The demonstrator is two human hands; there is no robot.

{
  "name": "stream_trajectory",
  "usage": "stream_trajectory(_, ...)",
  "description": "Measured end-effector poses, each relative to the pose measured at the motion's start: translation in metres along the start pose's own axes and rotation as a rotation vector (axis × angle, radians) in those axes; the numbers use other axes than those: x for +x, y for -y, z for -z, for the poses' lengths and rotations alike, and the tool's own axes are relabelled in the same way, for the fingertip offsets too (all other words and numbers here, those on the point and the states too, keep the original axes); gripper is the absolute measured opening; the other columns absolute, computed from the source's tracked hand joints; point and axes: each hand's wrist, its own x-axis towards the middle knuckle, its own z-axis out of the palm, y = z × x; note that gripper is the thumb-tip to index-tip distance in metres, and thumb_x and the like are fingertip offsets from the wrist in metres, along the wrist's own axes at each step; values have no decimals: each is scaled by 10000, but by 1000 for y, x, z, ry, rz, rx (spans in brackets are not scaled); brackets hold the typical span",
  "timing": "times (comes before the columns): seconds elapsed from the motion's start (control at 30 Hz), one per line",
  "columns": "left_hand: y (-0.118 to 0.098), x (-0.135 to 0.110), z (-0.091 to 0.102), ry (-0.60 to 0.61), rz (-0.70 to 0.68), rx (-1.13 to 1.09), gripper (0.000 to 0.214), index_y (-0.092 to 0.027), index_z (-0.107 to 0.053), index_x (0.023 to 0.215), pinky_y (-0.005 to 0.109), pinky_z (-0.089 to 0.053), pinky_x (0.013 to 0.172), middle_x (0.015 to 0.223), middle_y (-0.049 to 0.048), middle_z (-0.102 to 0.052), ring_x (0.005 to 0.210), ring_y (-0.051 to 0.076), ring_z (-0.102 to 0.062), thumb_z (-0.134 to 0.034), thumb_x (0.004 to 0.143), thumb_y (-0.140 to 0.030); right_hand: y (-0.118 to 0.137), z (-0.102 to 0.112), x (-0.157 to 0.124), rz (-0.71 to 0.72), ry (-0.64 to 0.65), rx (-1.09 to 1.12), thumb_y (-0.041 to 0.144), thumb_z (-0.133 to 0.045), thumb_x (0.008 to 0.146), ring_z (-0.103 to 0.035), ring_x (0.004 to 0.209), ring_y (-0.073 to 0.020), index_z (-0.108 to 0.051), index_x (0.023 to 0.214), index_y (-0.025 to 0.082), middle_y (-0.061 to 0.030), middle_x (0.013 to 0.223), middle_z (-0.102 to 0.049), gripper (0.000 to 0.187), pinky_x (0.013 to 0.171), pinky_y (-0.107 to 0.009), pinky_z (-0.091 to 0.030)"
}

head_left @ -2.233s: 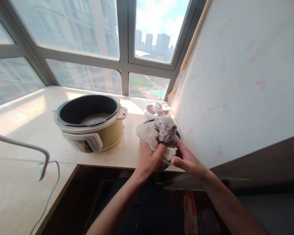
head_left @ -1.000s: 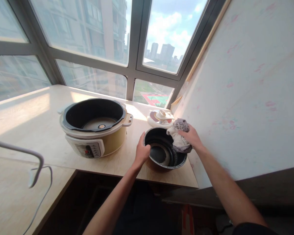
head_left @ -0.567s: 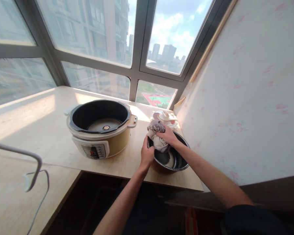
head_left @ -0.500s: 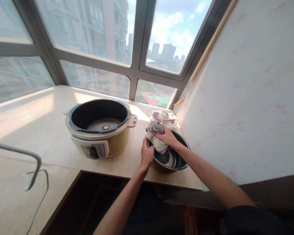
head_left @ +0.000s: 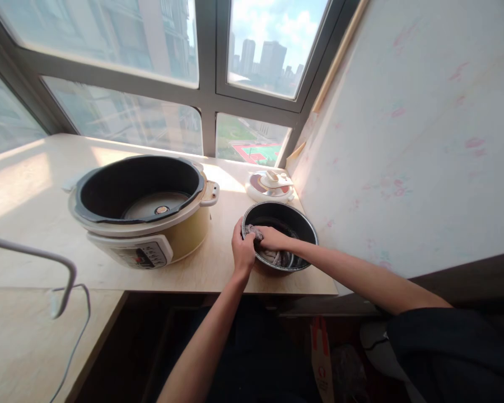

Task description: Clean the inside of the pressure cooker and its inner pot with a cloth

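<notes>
Cloth (head_left: 271, 257) fills the grip of the right hand (head_left: 274, 239), down inside the dark pot (head_left: 301, 224), toward its left side. Just left of that grip, the left hand (head_left: 242, 246) clasps the pot's rim. Wiping looks under way rather than finished; how much of the inside is done cannot be told. Beyond the grip lies a white lid (head_left: 265, 189); well to its left, on the same bench (head_left: 222, 271), the wide cooker (head_left: 192, 236) stands uncovered, the pot out of it.
</notes>
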Motion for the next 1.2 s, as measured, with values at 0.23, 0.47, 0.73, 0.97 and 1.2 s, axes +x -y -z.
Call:
stream_trajectory(0.23,1,-3,-3,-45,-71,76,717,-186,-590,1385,386,-480,1095,1321,47,-665,1265,254,-597,-486,686,-66,-5,15,0,39,518,-250,145,-743,573,-642,657,-183,-728,851,206,-4,773,-725,285,610,-258,-464)
stream_trajectory(0.47,-5,-4,0,-4,-47,74,748,-191,-606,1378,370,-508,1061,1280,31,-690,1219,261,-623,-499,648,-60,-31,21,3,-180,115,-504,115,-794,617,-715,869,-305,-742,734,201,-129,827,-753,154,799,-400,-517)
stream_trajectory(0.73,-3,-5,-1,-48,17,97,778,-176,-579,1398,365,-543,1004,1329,65,-660,1184,265,-639,-491,633,-66,-12,17,30,-152,-39,-433,133,-624,824,-689,1002,-366,-638,1204,100,-265,1173,-663,382,797,-411,-527)
stream_trajectory(0.97,8,-2,-1,-67,-56,99,771,-192,-578,1369,372,-499,1069,1302,66,-660,1244,262,-602,-481,614,-68,11,5,31,127,102,-271,163,-652,780,-663,1033,-289,-676,1117,148,-156,1164,-694,338,839,-317,-502)
stream_trajectory(1.2,1,-5,-5,-124,-7,19,745,-142,-602,1345,396,-527,1026,1274,94,-674,1182,282,-639,-490,610,-88,9,20,5,146,518,-171,41,-616,647,-658,775,-206,-720,967,165,-27,874,-733,358,645,-253,-462)
